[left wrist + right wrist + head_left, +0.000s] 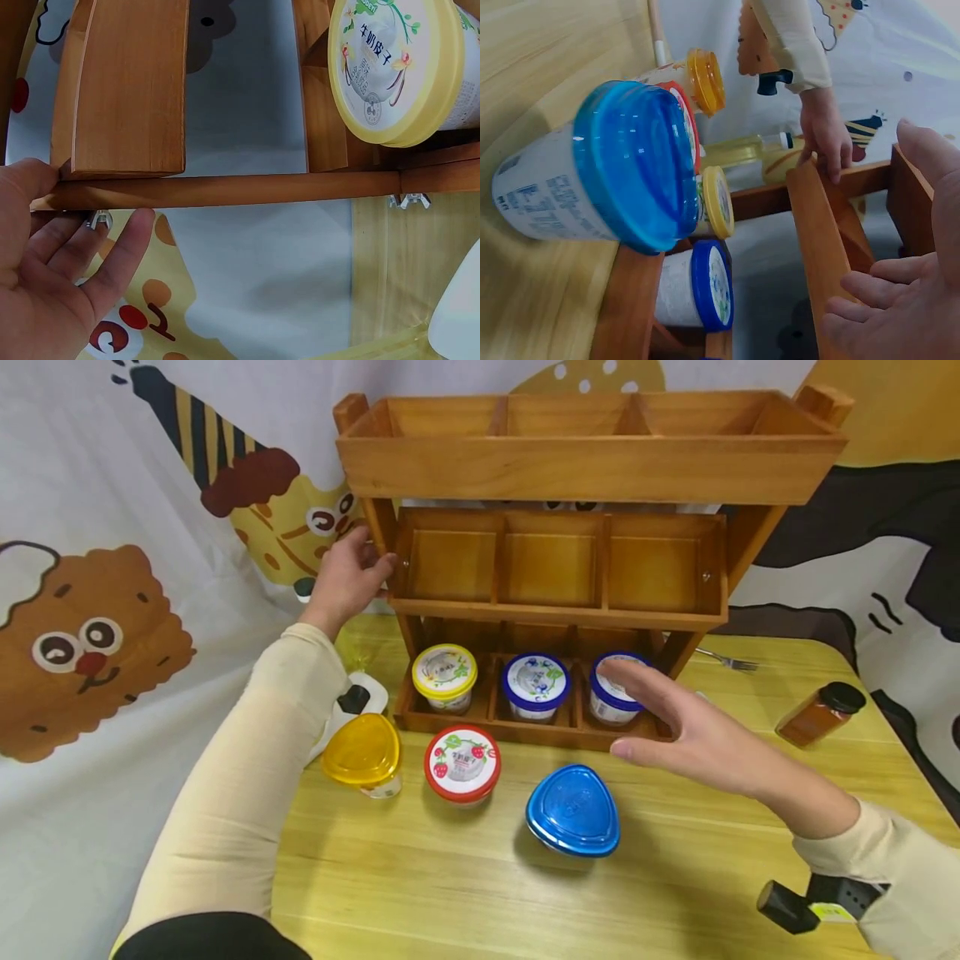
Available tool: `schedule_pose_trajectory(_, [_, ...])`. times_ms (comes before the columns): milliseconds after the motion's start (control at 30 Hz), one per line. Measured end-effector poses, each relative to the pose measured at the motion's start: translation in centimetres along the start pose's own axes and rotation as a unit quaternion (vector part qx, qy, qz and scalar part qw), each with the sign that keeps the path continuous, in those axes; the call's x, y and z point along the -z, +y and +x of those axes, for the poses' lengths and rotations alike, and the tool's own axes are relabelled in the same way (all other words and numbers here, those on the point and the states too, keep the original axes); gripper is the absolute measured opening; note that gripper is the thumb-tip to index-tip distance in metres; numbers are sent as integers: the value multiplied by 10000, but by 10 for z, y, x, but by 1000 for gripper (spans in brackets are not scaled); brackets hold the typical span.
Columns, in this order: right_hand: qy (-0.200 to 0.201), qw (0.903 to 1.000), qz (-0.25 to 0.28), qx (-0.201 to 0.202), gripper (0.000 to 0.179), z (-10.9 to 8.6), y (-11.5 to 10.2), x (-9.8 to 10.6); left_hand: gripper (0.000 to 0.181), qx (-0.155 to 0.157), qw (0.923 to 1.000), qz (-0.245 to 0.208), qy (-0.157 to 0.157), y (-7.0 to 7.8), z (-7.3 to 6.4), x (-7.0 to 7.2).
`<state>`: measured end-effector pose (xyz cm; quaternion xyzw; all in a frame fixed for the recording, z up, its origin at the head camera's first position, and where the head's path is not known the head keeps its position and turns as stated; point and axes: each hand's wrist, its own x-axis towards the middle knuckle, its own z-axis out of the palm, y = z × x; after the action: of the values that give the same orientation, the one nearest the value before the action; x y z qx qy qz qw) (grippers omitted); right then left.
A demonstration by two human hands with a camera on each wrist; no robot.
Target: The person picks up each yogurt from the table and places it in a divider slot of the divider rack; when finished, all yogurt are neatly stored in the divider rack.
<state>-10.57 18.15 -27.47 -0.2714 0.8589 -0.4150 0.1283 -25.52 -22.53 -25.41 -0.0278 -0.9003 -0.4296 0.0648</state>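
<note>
A three-tier wooden rack stands at the back of the table. My left hand grips its left side post, with the thumb on one side and the fingers on the other. Over the front right of the bottom tier, my right hand is held with fingers extended and nothing in it. That tier holds a yellow-lidded tub and two blue-lidded tubs, one in the middle and one partly hidden by the right hand. Nearest the right hand on the table is a tub with a shiny blue lid.
In front of the rack stand a red-lidded tub and an amber-lidded tub. A dark-capped jar and a fork lie to the right. A bottle of pale yellow liquid is near the rack's left side.
</note>
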Motion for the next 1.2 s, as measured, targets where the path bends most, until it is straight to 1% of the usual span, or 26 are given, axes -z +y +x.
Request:
schedule_pose_trajectory(200, [229, 9997, 5, -51, 77, -23, 15, -6, 42, 10, 10000, 9, -3, 0, 0, 0])
schedule_pose_trajectory(367, [315, 9990, 297, 64, 79, -37, 27, -16, 43, 43, 10000, -45, -5, 1, -1, 1])
schedule_pose_trajectory(667, [385, 9962, 780, 51, 83, -56, 55, -39, 47, 53, 9999, -110, -62, 1, -1, 0])
schedule_pose_trajectory(933, [324, 9948, 955, 106, 89, -56, 77, -68, 46, 23, 9999, -110, -21, -1, 1, 0])
schedule_pose_trajectory(1200, [277, 9903, 1315, 356, 98, -48, 92, -93, 48, 47, 9999, -136, -14, 0, 0, 0])
